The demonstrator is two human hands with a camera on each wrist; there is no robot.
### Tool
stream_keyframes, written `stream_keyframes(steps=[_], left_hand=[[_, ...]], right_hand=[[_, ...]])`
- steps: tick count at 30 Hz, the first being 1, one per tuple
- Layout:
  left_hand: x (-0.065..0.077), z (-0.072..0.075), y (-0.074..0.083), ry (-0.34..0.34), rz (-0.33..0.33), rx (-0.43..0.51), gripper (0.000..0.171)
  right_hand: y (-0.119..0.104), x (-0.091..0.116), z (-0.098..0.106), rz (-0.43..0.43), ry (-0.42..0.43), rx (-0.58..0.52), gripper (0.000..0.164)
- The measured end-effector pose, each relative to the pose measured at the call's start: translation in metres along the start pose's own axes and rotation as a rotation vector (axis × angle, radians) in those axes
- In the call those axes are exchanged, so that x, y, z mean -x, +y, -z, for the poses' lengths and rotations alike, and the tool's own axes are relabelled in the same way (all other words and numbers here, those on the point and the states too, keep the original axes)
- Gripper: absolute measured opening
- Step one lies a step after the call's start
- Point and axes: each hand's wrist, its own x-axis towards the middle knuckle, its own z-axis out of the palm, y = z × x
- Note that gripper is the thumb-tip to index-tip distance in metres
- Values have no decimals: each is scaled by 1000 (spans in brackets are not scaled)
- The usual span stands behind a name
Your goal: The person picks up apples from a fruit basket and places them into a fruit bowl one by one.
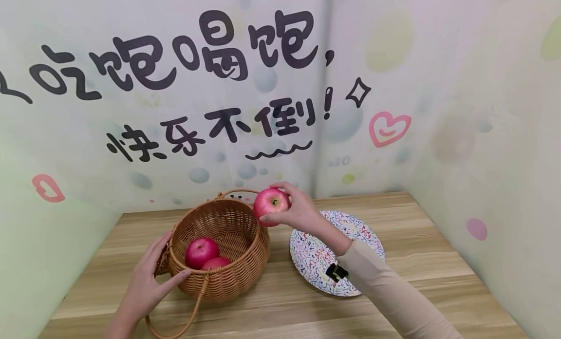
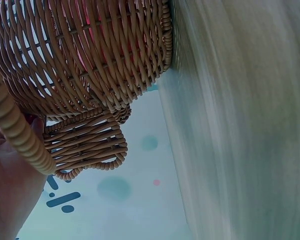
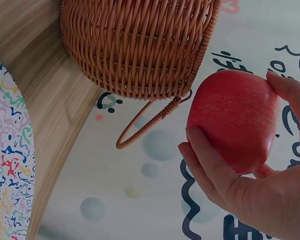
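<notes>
A red apple (image 1: 267, 202) is in my right hand (image 1: 302, 212), gripped between thumb and fingers beside the right rim of a wicker basket (image 1: 245, 275). In the right wrist view, the apple (image 3: 232, 120) hangs apart from the basket wall (image 3: 140, 55). Two more red apples (image 1: 202, 253) lie inside the basket at its near left. My left hand (image 1: 146, 278) holds the basket's left side, thumb on the front rim and fingers along the outer edge. The left wrist view shows this hand (image 2: 12, 185) partly behind the wicker handle (image 2: 15, 125).
A round board (image 1: 307, 256) with a multicoloured squiggle pattern lies right of the basket, with a small black object (image 1: 336, 272) on it. A wicker flap (image 2: 87, 142) sticks out from the basket's side. Printed walls stand around the wooden table (image 1: 420, 246).
</notes>
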Motion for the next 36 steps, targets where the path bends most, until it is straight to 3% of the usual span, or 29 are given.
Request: stream_keyframes(steps=[36], left_hand=[[-1,2,2,-8,-1,2,95]], right_hand=[[22,4,8,-53,43,-6,71]])
